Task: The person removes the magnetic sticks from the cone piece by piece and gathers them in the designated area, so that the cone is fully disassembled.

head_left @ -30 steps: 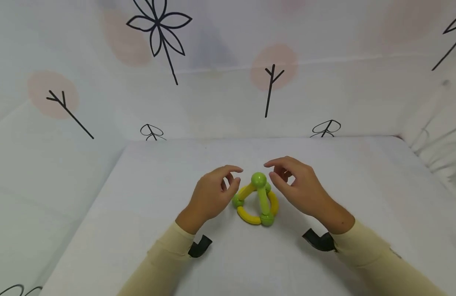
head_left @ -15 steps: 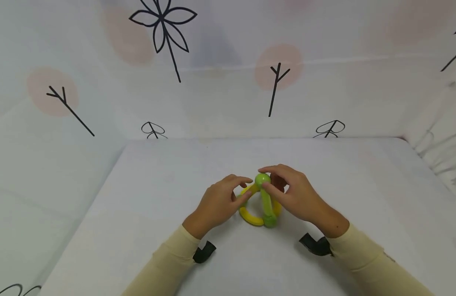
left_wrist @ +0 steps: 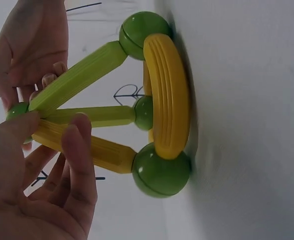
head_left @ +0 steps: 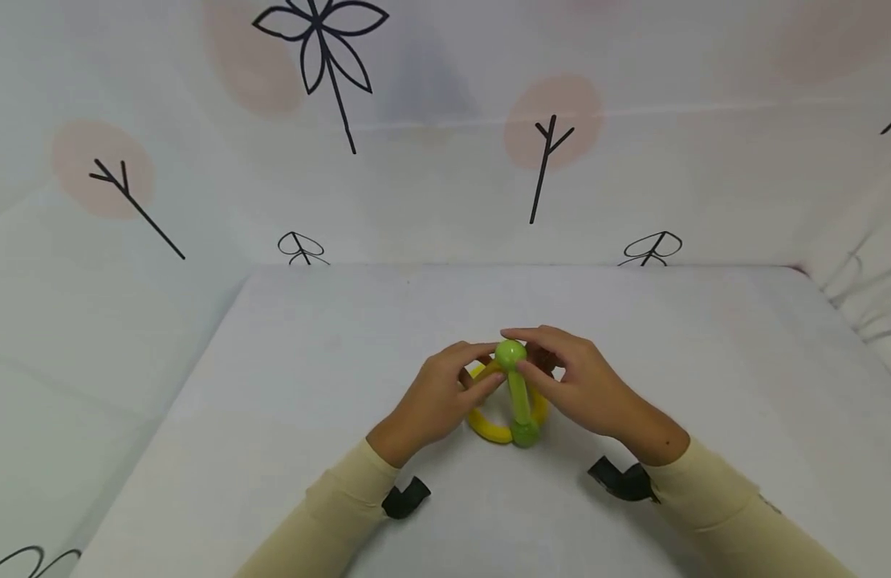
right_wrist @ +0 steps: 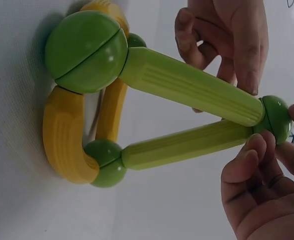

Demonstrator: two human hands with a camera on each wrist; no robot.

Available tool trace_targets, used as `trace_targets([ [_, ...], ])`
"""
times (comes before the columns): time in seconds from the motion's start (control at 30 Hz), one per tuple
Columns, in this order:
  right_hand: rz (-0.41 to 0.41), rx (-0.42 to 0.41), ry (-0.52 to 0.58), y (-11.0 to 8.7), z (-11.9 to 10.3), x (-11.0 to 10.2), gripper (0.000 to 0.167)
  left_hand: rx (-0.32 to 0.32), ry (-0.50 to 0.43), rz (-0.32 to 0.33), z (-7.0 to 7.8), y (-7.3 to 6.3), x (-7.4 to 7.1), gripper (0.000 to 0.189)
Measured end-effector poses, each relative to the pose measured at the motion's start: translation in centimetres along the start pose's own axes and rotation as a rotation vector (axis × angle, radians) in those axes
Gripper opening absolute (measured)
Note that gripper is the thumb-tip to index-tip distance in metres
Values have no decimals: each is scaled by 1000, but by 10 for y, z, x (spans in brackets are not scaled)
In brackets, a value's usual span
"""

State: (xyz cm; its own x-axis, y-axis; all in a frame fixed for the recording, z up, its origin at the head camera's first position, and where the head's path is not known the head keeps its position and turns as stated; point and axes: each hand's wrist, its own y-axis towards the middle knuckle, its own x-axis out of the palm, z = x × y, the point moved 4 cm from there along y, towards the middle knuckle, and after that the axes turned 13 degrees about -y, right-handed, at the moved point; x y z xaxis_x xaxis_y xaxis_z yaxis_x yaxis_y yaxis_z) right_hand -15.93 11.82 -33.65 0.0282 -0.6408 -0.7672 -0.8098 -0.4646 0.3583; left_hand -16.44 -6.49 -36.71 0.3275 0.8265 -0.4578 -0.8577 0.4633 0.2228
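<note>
Pyramid of green and yellow rods point(head_left: 518, 399) stands upright on the white tabletop point(head_left: 330, 417), below and between the fingers of both hands, its top green ball point(head_left: 510, 353) right at the fingertips. The right hand point(head_left: 586, 384) has its fingers clamped on that ball, the thumb on the near side and the forefinger over the top. The left hand point(head_left: 440, 393) has its fingers curled about the upper part of the yellow rod point(left_wrist: 107, 154), with the forefinger reaching the ball. Underneath the fingers, well clear of them, curved yellow bars point(left_wrist: 169, 95) join the lower green balls point(right_wrist: 87, 51) in a ring that touches the tabletop. Nearer the person than the fingers, black pieces point(head_left: 405, 498) jut from the cuffs of the beige sleeves point(head_left: 347, 498). Beyond the fingers, well apart, rises a pale backdrop point(head_left: 431, 197) printed with black flowers and twigs and pink patches.
</note>
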Motion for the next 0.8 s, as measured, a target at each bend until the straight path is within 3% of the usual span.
trace_targets([
  [0.3,-24,-9,42,3,0,3,35,-51,-252,30,-5,0,1,31],
  [0.53,-97,4,115,2,3,7,32,-99,-335,43,-10,1,4,30],
  [0.8,-164,7,102,1,5,10,32,-141,-405,84,-14,1,5,32],
])
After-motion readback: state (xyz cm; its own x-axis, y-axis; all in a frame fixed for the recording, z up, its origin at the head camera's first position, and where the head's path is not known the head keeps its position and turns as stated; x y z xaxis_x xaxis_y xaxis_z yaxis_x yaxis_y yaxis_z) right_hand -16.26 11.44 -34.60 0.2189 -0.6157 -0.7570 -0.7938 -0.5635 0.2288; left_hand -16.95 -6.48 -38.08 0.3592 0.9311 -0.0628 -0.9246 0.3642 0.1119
